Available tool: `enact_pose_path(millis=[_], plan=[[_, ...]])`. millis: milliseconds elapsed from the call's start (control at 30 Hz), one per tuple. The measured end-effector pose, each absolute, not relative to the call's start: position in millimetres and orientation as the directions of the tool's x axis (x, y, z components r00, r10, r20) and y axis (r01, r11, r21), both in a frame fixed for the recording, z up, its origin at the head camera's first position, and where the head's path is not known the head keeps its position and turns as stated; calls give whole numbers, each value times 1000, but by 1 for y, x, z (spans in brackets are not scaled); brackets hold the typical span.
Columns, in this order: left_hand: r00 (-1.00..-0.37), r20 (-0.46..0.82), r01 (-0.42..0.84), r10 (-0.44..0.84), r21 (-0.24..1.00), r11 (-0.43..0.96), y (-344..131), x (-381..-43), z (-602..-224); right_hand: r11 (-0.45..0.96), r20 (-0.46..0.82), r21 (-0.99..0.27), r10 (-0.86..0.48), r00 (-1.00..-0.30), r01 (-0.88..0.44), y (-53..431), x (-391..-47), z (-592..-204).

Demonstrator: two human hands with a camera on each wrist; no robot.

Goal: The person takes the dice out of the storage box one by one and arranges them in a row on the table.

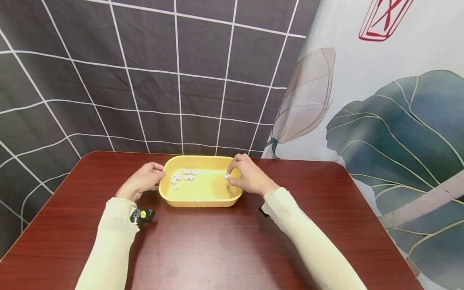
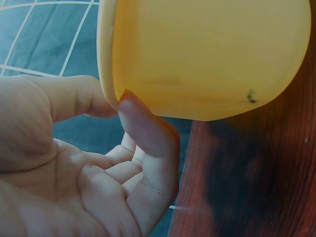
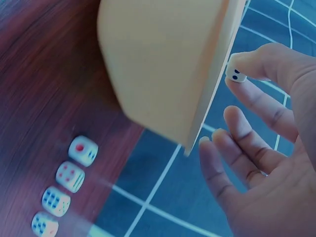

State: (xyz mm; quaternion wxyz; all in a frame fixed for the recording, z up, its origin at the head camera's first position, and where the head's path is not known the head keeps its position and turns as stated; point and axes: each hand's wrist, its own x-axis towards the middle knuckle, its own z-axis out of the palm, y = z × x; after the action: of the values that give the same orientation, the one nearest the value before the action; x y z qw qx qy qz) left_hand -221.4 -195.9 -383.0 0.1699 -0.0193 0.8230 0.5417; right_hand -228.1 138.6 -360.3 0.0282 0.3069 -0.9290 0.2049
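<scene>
A yellow plastic basin stands on the table with several white dice lying in its left half. My left hand grips the basin's left rim between thumb and forefinger, as the left wrist view shows with the basin wall up close. Over the basin's right end, my right hand pinches a single die between thumb and forefinger. The other fingers of that hand are spread apart. Several more dice form a row on the table in the right wrist view; the head view does not show them.
The reddish-brown wooden table extends around the basin. A dark curtain with white grid lines hangs behind it, and a leaf-patterned white curtain hangs at the right. A small black device sits at the left wrist.
</scene>
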Motion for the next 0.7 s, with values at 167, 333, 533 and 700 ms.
enact_pose_path(millis=[167, 333, 533, 700], plan=[[-942, -304, -221, 143, 881, 419, -196, -221, -382, 730, 188, -362, -552, -812, -580, 153, -226, -359], [-941, -309, -228, 138, 880, 416, -196, -221, -382, 735, 181, -376, -539, -822, -565, 168, -224, -360], [-940, -311, -230, 138, 881, 414, -196, -221, -384, 748, 171, -393, -512, -842, -535, 186, -225, -361], [-942, -308, -228, 132, 878, 420, -196, -220, -383, 768, 166, -386, -486, -858, -510, 204, -228, -361]])
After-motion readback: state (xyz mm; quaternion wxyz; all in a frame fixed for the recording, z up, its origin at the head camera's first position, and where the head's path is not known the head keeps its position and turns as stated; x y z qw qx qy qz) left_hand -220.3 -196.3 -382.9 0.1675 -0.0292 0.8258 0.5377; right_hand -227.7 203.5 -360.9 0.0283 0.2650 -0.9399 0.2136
